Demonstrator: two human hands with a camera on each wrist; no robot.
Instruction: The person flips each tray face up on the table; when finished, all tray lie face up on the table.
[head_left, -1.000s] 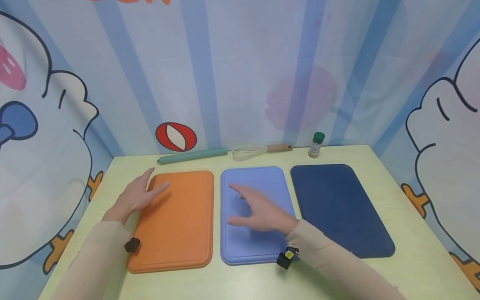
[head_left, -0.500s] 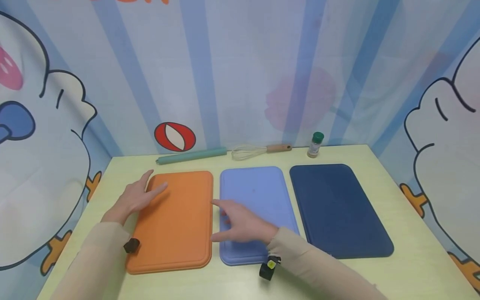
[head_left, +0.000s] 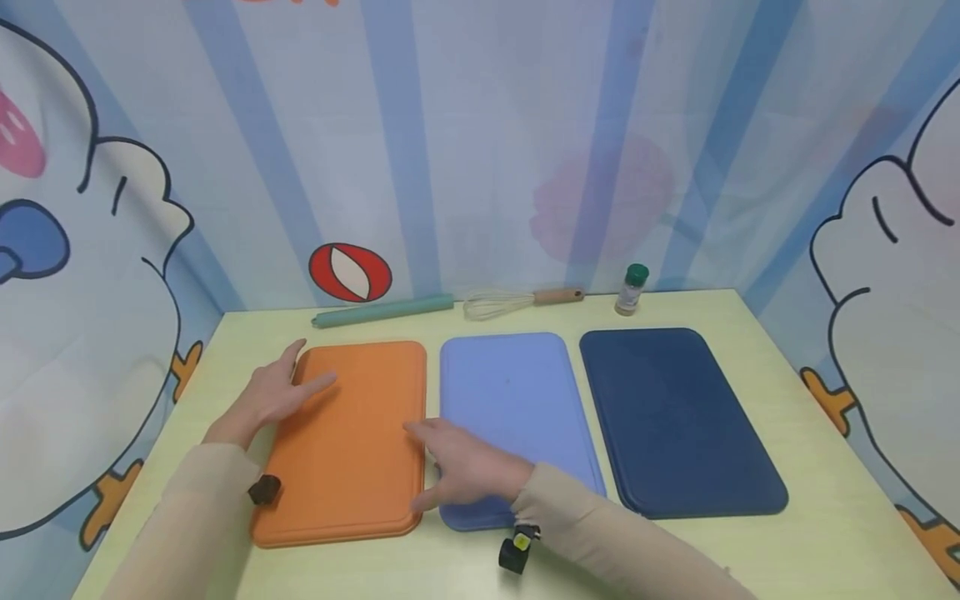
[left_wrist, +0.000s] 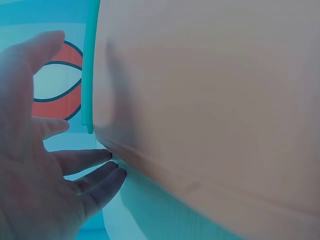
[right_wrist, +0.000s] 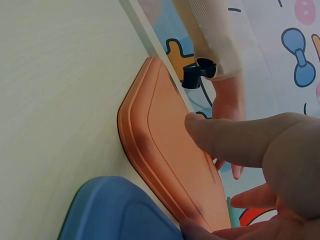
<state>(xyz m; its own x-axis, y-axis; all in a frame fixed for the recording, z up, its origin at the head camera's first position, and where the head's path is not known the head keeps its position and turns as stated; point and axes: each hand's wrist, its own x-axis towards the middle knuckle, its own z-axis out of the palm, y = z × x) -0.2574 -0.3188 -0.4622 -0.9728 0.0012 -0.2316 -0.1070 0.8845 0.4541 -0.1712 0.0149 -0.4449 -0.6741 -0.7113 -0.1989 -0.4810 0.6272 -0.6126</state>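
Note:
A flat orange board [head_left: 352, 442] with rounded corners and a grooved border lies on the left of the table. My left hand [head_left: 273, 396] is at its far left edge, thumb over the surface; in the left wrist view its fingertips [left_wrist: 117, 170] meet the edge, though contact is hard to judge. From the other side, my right hand [head_left: 472, 462] reaches the board's right edge with thumb and fingers spread. In the right wrist view its thumb [right_wrist: 225, 137] appears apart from the board. Whether the right fingertips touch the edge, I cannot tell. Neither hand grips anything.
Right of the orange board lies a periwinkle board [head_left: 510, 383], partly under my right hand, then a navy board [head_left: 675, 417]. Along the back are a green rolling pin [head_left: 382, 312], a whisk [head_left: 557, 297] and a green-capped spice jar [head_left: 632, 292]. A printed cloth [head_left: 495, 150] hangs behind.
My right hand has moved left and nearer the front, from over the periwinkle board to the orange board's right edge. The left hand has hardly moved.

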